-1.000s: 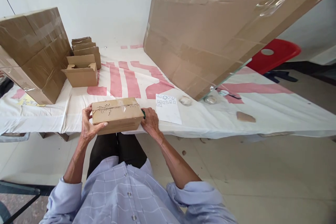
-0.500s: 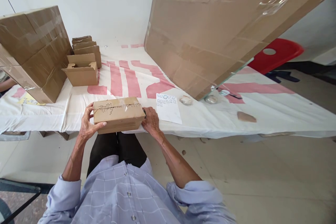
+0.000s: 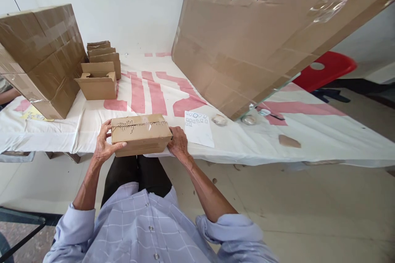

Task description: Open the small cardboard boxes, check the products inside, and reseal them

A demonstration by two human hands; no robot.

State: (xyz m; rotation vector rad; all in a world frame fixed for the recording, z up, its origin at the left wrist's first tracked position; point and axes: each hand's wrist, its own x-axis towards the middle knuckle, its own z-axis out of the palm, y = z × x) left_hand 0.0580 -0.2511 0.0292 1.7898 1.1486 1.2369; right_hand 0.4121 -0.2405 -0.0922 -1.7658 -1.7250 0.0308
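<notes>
A closed cardboard box (image 3: 142, 139) rests at the table's front edge, its top seam running lengthwise with jagged dark marks on the left part. Around its left end is my left hand (image 3: 105, 144), closed on the box, thumb on the front face and fingers at the far side. My right hand (image 3: 178, 141) is closed against the right end. Something small and dark shows at its fingers, too hidden to name; the fingertips are partly behind the box. Just right of that hand lies a white paper sheet (image 3: 199, 129) with rows of small drawn shapes.
Open small cartons (image 3: 100, 88) stand in a row at the back left, beside a big taped stack of boxes (image 3: 51, 61). A large cardboard sheet (image 3: 234, 49) leans at the right. Tape rolls (image 3: 248, 119) and a cardboard scrap (image 3: 289, 141) lie on the cloth-covered table (image 3: 247, 148).
The view has shifted slightly. Both hands keep their places at the box ends, and the dark thing by my right fingers shows less than before.
</notes>
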